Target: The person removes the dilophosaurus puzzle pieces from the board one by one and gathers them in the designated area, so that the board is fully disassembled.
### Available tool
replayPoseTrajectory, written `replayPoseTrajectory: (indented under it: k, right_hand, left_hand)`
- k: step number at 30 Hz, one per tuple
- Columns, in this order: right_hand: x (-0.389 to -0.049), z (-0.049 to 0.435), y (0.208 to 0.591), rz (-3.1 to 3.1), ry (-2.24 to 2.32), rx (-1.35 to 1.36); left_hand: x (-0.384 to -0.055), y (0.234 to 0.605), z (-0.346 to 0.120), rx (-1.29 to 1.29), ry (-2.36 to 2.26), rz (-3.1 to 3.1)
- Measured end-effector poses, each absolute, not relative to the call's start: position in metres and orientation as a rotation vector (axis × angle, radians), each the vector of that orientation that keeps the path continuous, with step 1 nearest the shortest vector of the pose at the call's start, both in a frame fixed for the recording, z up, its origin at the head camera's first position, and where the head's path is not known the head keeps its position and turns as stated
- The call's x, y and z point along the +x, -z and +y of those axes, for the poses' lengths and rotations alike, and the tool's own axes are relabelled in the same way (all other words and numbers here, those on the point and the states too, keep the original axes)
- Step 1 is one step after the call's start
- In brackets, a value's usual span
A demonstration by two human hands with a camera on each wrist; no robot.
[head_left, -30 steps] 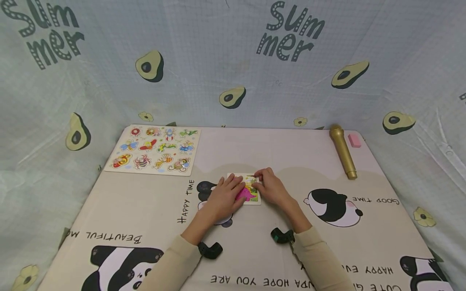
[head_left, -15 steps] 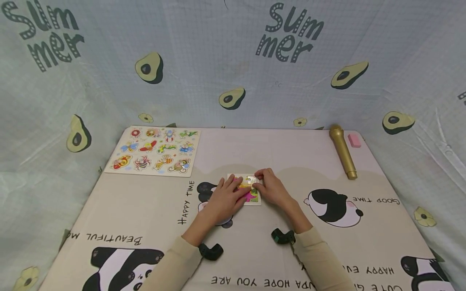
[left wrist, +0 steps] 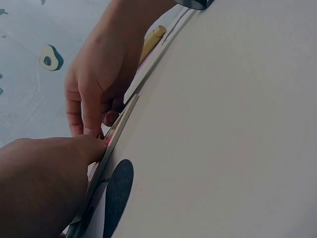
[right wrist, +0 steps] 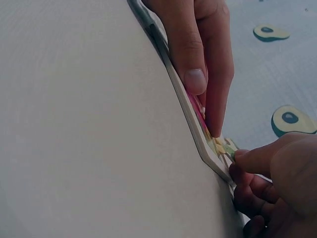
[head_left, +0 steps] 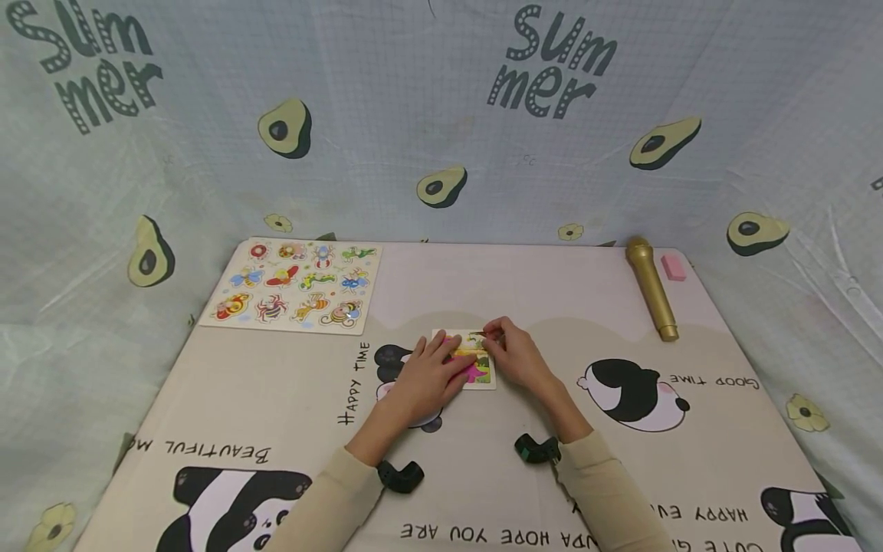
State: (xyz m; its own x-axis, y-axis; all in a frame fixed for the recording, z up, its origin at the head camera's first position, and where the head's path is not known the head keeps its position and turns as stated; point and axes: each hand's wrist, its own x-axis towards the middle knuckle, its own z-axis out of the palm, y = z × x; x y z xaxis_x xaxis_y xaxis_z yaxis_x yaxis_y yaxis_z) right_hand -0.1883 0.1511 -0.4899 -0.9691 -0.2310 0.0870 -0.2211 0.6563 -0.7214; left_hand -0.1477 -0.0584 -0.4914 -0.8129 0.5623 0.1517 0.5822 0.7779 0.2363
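A small jigsaw puzzle board (head_left: 487,381) with a pink figure lies near the middle of the table. Spread over its left part is my left hand (head_left: 428,376), its fairly straight fingers resting on the picture and partly hiding it. At the upper right corner, my right hand (head_left: 517,356) pinches a puzzle piece (right wrist: 229,150) between thumb and fingertip. The piece looks pale green and yellow, and tilts up from the board in the right wrist view. Left fingertips (right wrist: 215,130) press the board close beside it.
A larger board (head_left: 331,331) with several insect pictures lies at the back left. Toward the back right are a gold microphone (head_left: 651,290) and a pink block (head_left: 673,267). A printed curtain (head_left: 372,153) rises behind the table.
One left finger has slid right across the puzzle board. The right hand has shifted slightly left, and the piece it pinches, flat half a second ago, is now tilted.
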Motion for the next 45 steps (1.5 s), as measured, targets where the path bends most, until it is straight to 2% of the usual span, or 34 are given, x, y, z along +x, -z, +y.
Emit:
replayPoseTrajectory:
  k: [11,23,45]
  right_hand:
    - [-0.189,0.153,0.489,2.825,1.299,-0.399]
    - [-0.192,0.163,0.484,2.806,1.414,-0.233]
    - [-0.203,0.224,0.475,2.927,1.432,0.118]
  left_hand:
    - [-0.150,0.493,-0.058,-0.928,0.390,-2.899]
    - [-0.148,0.491,-0.059,-0.933,0.427,-2.904]
    - [-0.147,0.492,-0.060,-0.935,0.452,-2.897]
